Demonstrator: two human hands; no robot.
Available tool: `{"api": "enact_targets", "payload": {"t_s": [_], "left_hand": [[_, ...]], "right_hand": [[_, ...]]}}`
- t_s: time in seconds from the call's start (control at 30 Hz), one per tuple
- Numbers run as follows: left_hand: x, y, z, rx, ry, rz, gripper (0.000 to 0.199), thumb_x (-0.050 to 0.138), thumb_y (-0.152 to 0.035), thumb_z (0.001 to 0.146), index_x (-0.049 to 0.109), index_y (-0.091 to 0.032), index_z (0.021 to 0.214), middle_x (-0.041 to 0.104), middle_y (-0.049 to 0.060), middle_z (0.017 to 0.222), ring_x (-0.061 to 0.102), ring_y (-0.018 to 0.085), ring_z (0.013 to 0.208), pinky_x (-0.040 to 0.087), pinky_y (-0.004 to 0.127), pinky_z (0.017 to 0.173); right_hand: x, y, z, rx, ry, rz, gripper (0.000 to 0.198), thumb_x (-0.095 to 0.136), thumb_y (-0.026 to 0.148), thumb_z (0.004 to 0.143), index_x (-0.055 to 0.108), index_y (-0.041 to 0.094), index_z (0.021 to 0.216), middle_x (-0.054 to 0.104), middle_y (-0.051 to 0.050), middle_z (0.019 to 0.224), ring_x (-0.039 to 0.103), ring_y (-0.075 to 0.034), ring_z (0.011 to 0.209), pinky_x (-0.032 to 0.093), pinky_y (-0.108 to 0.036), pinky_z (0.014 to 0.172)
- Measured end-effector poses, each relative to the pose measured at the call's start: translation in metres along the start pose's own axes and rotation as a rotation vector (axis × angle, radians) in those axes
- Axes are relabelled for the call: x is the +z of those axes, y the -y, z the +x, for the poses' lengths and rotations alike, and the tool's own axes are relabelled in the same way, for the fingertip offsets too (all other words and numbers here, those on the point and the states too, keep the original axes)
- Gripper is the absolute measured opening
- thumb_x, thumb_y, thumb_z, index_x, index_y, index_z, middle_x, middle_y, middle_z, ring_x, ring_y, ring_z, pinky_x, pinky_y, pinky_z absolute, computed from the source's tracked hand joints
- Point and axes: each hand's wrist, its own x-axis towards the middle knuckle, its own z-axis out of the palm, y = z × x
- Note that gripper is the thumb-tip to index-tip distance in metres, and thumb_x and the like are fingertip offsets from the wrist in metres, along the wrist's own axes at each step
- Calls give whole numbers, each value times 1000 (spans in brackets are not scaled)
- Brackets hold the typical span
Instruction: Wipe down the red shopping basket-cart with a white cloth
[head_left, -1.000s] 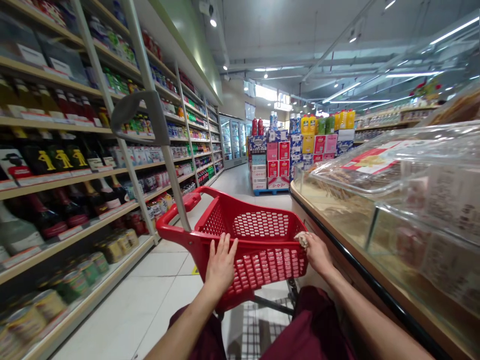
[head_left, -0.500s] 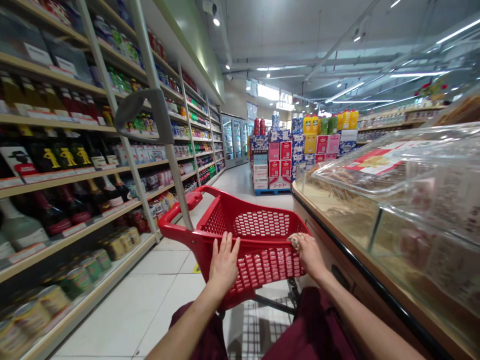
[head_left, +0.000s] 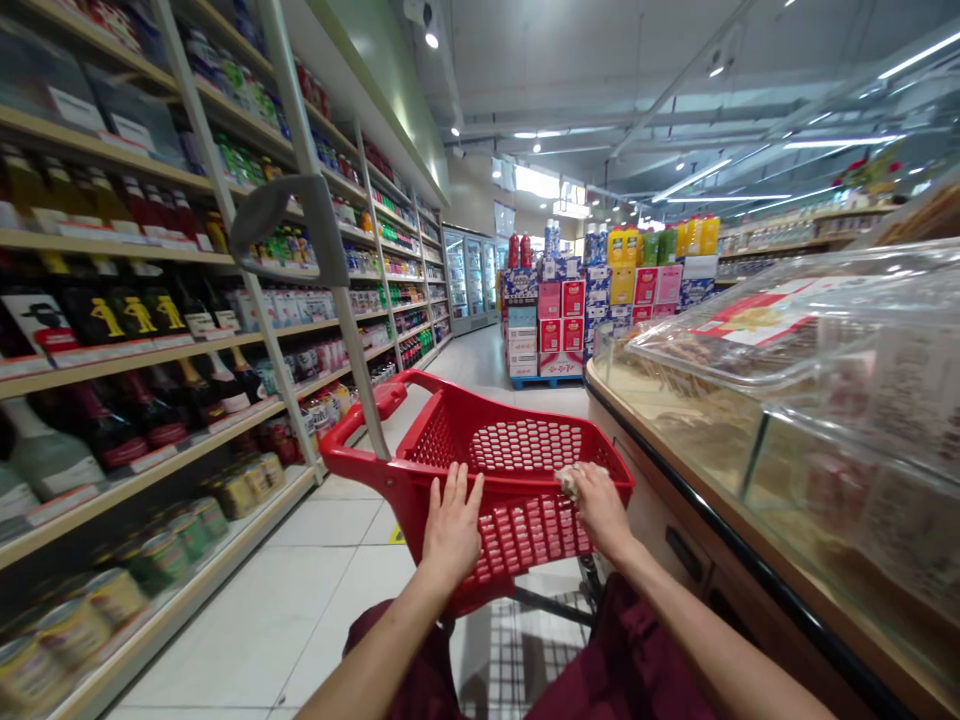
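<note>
A red plastic shopping cart (head_left: 517,487) stands side-on before me, its basket walls full of small holes. My left hand (head_left: 453,525) rests against the rim of the near wall, fingers stretched out and holding nothing. Farther right along the same rim, my right hand (head_left: 600,508) grips a crumpled whitish cloth (head_left: 569,481), pressed on the rim. Most of the cloth is hidden under the fingers. From the cart's handle end rises a metal pole with a grey loop-shaped grip (head_left: 291,230).
Shelves (head_left: 150,352) of bottles and cans line the left side. A glass-sided display counter (head_left: 675,410) with clear plastic packages runs close along the right. Ahead, stacked drink cartons (head_left: 562,335) sit on a blue pallet (head_left: 546,381). Glass-door coolers (head_left: 471,280) stand behind.
My right hand has slid left along the cart's rim with the cloth. The left hand keeps its place on the rim. The view has shifted very slightly.
</note>
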Motion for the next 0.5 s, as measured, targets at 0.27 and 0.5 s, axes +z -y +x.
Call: {"api": "enact_targets", "payload": {"t_s": [0.27, 0.5], "left_hand": [[0, 3, -3, 21, 15, -11, 71, 51, -24, 67, 24, -18, 133, 17, 14, 143, 6, 27, 132, 7, 46, 105], [0, 0, -2, 17, -3, -15, 72, 52, -27, 67, 25, -16, 133, 18, 14, 142, 5, 28, 131, 9, 46, 105]], "right_hand": [[-6, -3, 3, 40, 50, -11, 35, 38, 10, 79, 58, 17, 107, 55, -11, 115, 44, -23, 110, 33, -40, 92], [-2, 38, 13, -108, 79, 58, 37, 39, 10, 79, 56, 20, 110, 54, -9, 116, 44, -21, 109, 30, -38, 94]]}}
